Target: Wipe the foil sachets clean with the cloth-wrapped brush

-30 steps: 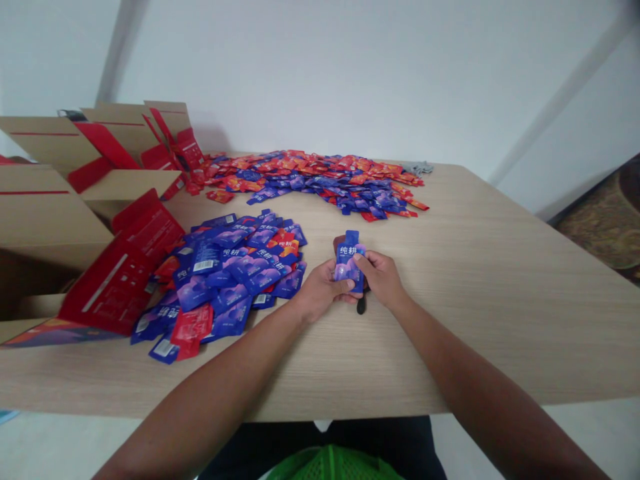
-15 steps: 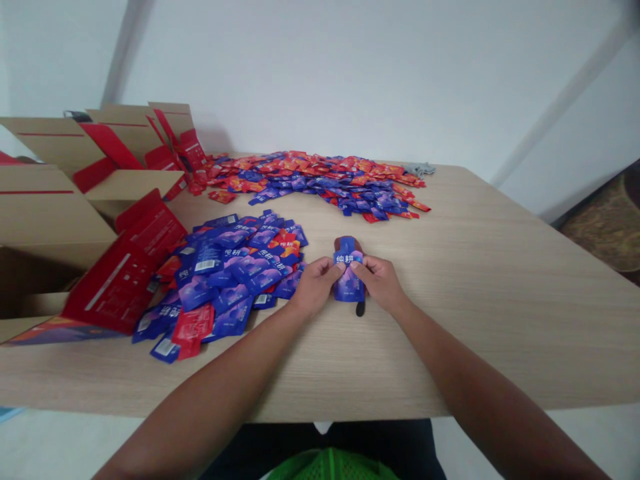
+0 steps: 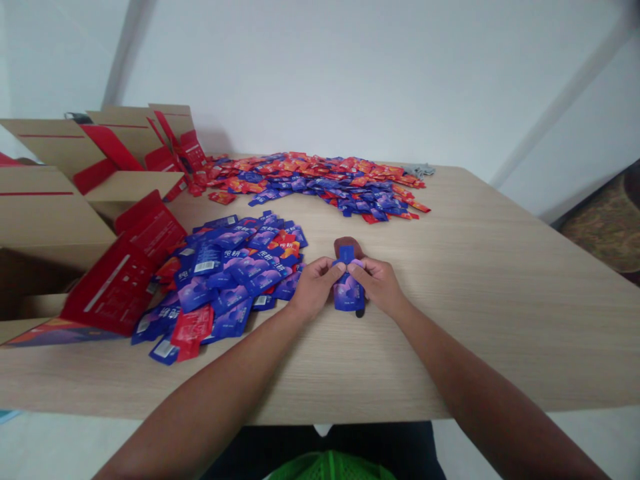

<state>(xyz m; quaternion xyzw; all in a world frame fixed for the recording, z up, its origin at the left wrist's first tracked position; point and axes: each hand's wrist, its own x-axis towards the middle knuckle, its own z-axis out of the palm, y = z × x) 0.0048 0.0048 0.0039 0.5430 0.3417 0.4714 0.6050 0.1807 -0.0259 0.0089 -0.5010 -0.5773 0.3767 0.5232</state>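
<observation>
A small blue-purple sachet (image 3: 349, 297) with white print and a narrow top is held flat between both hands, over the table. My left hand (image 3: 316, 285) pinches its left edge with thumb and fingers. My right hand (image 3: 381, 281) pinches the right edge in the same way, the two thumbs nearly meeting on its front. Under the sachet lies a dark brown, rounded object (image 3: 345, 241), mostly covered, with a black end showing below; its kind I cannot make out. Left of my left hand spreads a pile of blue and red sachets (image 3: 240, 270).
Along the table's (image 3: 475, 300) back edge runs a long heap of red and blue sachets (image 3: 325, 180). A grey cloth (image 3: 421, 170) lies at its right end. Open cardboard boxes (image 3: 45, 207) with red flaps stand on the left, beside the near pile. A wall rises behind.
The sachet has shifted slightly towards me, and more of the brown object shows above it. Both hands stay in nearly the same place, still pinching it.
</observation>
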